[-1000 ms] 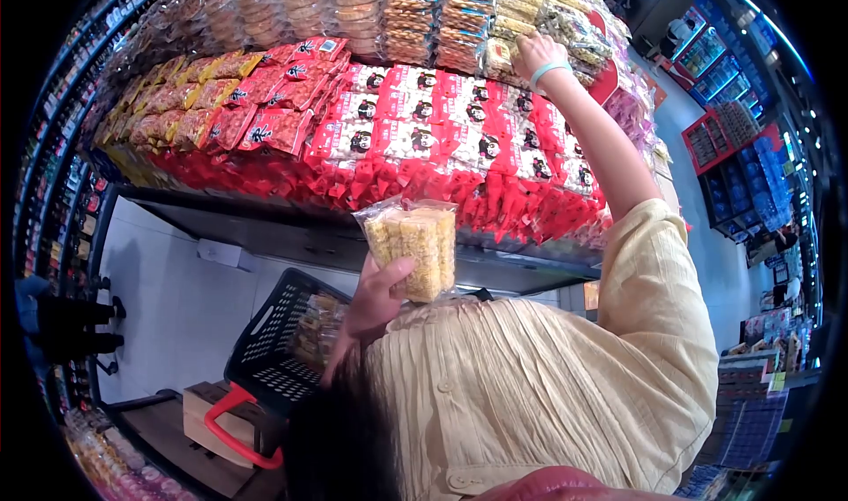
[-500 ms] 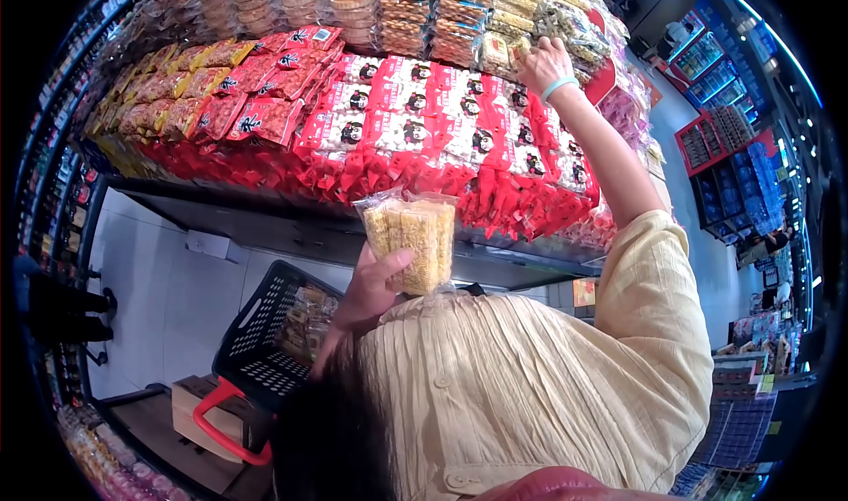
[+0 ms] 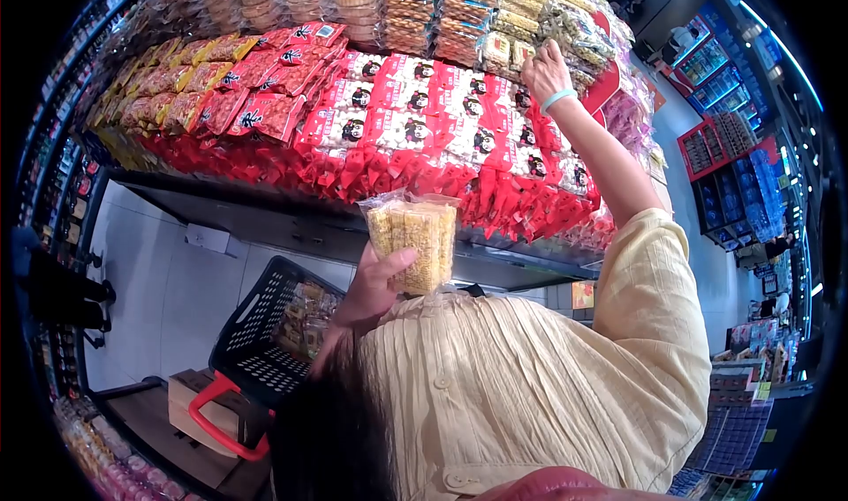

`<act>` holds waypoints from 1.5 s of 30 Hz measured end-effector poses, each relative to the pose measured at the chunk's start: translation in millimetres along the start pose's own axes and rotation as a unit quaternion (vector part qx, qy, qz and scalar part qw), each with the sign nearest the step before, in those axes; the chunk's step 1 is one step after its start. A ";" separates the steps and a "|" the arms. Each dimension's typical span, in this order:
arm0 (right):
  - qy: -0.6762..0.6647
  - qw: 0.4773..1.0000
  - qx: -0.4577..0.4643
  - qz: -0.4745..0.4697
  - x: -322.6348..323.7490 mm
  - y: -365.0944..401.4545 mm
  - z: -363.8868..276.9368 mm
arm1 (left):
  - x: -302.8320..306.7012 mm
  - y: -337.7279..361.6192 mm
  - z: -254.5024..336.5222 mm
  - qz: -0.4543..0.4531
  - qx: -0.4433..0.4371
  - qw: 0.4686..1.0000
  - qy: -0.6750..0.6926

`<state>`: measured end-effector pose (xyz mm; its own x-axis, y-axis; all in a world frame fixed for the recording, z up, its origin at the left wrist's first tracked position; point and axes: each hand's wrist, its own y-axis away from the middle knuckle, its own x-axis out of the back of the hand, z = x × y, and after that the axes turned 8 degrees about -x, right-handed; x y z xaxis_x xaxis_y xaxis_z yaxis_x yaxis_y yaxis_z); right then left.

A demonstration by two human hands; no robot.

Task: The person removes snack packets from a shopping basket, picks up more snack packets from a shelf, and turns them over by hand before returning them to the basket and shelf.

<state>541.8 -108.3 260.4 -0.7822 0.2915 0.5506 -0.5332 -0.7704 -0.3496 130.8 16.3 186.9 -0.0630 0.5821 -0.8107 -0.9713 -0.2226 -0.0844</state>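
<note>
Low in front of my chest, my left hand (image 3: 374, 280) grips a clear bag of yellow puffed grain bars (image 3: 412, 241), thumb across its front. My right arm, with a pale green wristband, stretches to the display. There my right hand (image 3: 546, 73) has its fingers curled in beside clear snack packets (image 3: 509, 52); what lies in them, if anything, is hidden. Clear bags with green markings (image 3: 572, 35) are stacked just beyond it. Below the right hand spread rows of red-and-white snack bags (image 3: 413, 130) with a dark cartoon figure.
A dark shopping basket (image 3: 249, 329) with a red handle holds several clear snack packs, near my left forearm. Red bags (image 3: 265, 113) and stacked round biscuits (image 3: 358, 7) fill the display further left. A cardboard box (image 3: 201, 404) sits below the basket. Another person's legs (image 3: 66, 293) show far left.
My right hand has shifted slightly down and right along the packets, its fingers more curled in. The left hand keeps its bag almost still.
</note>
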 end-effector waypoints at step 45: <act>-0.319 0.946 -0.050 -0.018 19.3 -25.9 -17.3 | 18.4 2.1 -15.2 0.026 -0.028 0.999 0.007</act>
<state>535.0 -72.9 266.9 -0.4264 -0.1092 0.8979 -0.6081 -0.7003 -0.3739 131.1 14.6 163.0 -0.1088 0.5572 -0.8232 -0.9522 -0.2962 -0.0746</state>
